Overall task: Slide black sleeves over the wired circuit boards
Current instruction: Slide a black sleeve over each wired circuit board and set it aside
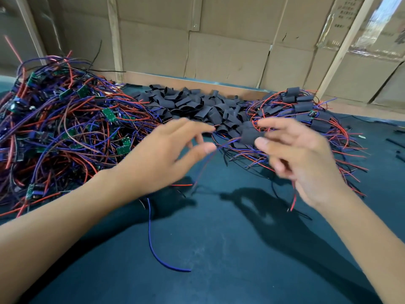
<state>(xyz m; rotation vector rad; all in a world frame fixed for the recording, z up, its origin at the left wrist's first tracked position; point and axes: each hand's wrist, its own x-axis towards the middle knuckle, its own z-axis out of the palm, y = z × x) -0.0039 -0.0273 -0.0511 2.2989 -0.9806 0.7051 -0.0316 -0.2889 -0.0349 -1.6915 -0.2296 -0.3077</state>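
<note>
A black sleeve (249, 136) hangs in the air between my hands, with red and blue wires (203, 167) trailing from its left end down to the mat. My right hand (298, 154) pinches the sleeve's right end between thumb and forefinger; a red wire hangs below its palm. My left hand (171, 154) is just left of the sleeve, fingers spread, thumb tip beside the wires without gripping them. Both hands are motion-blurred. Loose black sleeves (197, 106) are heaped behind. Bare green boards with wires (65, 128) are piled at left. Sleeved boards (306, 110) lie at right.
A dark green mat (219, 249) covers the table, with a loose blue wire (157, 249) lying in front of me. Cardboard sheets and wooden battens (230, 51) wall off the back. Small black scraps (394, 143) lie at the far right.
</note>
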